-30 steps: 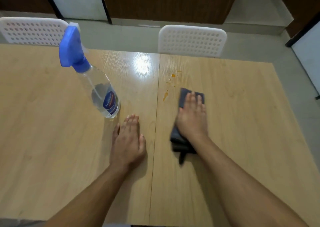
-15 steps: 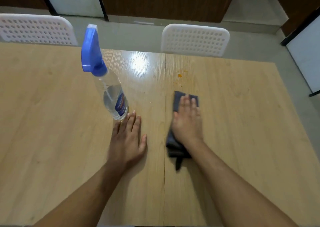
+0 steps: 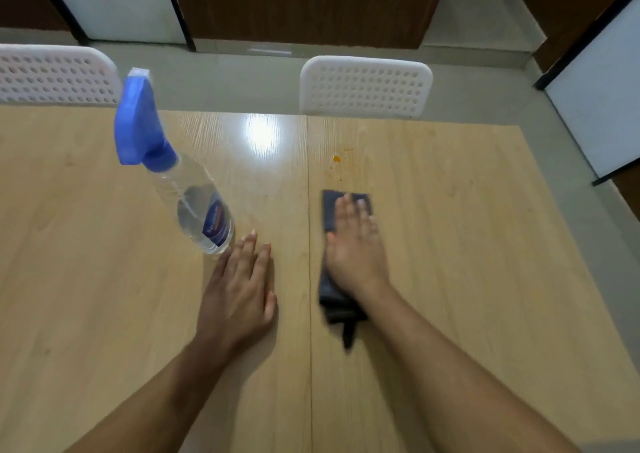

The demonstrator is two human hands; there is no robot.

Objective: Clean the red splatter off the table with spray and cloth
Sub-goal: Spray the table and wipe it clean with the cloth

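Wooden table (image 3: 104, 279) bears spray bottle (image 3: 204, 217), cloth (image 3: 330, 210), splatter (image 3: 336, 159).

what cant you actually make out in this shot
Head view, the only one:
- Cloth: mostly hidden under the right hand; both blurred.
- Spray bottle: label print too small to read.
- Red splatter: fine specks too small to count.
- Table: cut off at the left edge.

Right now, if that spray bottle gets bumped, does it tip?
Probably: the spray bottle stands tall on a narrow base, with a bulky blue trigger head on top. It looks only partly filled, so likely light. Clear smooth plastic may be slippery.
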